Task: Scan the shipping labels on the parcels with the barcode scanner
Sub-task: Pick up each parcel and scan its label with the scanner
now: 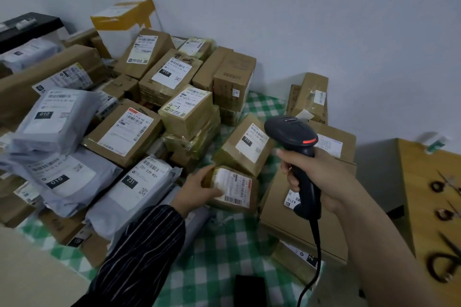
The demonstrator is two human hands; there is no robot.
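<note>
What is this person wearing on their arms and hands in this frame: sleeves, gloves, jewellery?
The left hand is bare and ungloved; from its wrist upward runs a dark long sleeve with thin pale stripes. The right hand and right forearm are uncovered: no sleeve, glove, watch or ring shows.

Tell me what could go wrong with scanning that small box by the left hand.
1. The left hand holds the small box with its thumb across part of the label; it may cover print the scanner needs.
2. The box marked 231 sits right behind, so the beam could read the wrong label.
3. The cable hangs past the flat carton and might snag.
</note>
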